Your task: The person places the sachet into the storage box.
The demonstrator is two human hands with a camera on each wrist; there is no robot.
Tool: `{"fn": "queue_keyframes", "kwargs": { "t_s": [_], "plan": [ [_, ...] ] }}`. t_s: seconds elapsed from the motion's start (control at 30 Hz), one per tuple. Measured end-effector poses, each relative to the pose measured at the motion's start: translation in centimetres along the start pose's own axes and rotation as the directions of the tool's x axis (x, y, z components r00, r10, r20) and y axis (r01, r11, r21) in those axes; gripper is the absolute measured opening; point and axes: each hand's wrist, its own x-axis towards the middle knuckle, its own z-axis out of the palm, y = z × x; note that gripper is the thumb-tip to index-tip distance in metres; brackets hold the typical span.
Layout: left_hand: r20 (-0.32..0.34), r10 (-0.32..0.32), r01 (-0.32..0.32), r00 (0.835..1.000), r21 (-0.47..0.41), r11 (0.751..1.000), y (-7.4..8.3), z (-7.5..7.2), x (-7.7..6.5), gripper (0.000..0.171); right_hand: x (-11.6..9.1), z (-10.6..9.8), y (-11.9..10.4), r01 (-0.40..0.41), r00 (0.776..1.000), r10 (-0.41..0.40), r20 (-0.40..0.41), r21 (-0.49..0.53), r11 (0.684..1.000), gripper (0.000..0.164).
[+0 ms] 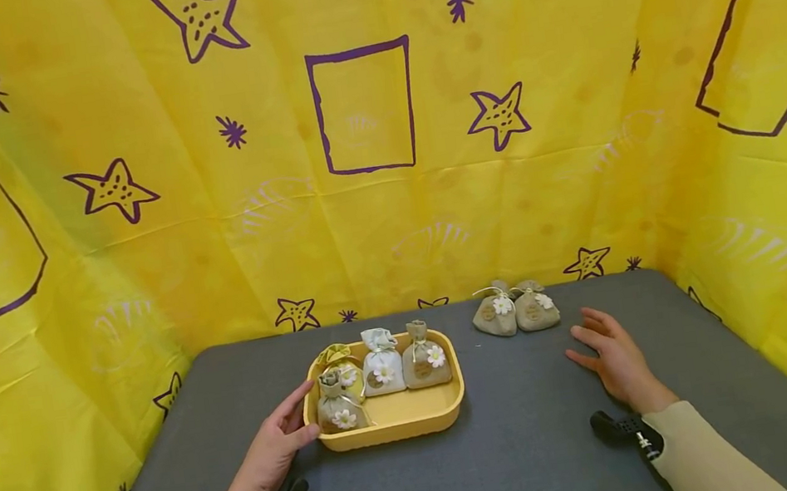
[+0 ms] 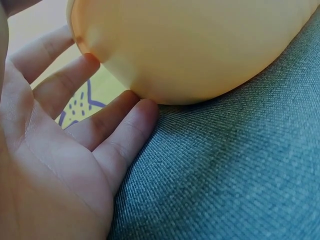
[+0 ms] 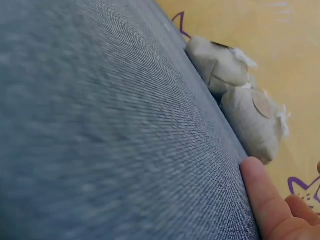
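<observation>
A yellow tray (image 1: 419, 425) stands on the grey cloth-covered table. In it are a yellow drawstring pouch (image 1: 353, 375), a white one (image 1: 382, 374), a brown one (image 1: 431, 366) and a grey-beige one (image 1: 333, 409), each with a white flower. At the tray's left end my left hand (image 1: 274, 445) has its fingertips against the outer wall, fingers fairly straight in the left wrist view. My right hand (image 1: 615, 361) is over the table to the right, fingers loosely spread, holding nothing. Just beyond it sit two grey-beige pouches (image 1: 496, 315) (image 3: 255, 122) side by side.
Yellow cloth (image 1: 391, 229) with purple stars and shapes hangs behind and along both sides of the table (image 1: 514, 455). The two loose pouches stand close to the table's back edge. A black wrist device (image 1: 618, 425) is on each arm.
</observation>
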Motion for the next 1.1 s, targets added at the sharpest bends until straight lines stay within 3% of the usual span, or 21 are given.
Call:
{"fn": "queue_keyframes", "kwargs": {
  "t_s": [0.8,1.1],
  "plan": [
    [0.007,0.015,-0.015,1.0,0.015,1.0,-0.2,-0.1,0.1,0.073,4.5,-0.1,0.9,0.059,0.997,-0.054,0.052,-0.098,0.993,0.081],
    [0.021,0.018,-0.018,1.0,-0.008,1.0,-0.1,0.0,0.2,0.073,6.6,-0.3,1.2,0.061,0.994,-0.039,0.101,-0.228,0.972,0.078]
  ]
}}
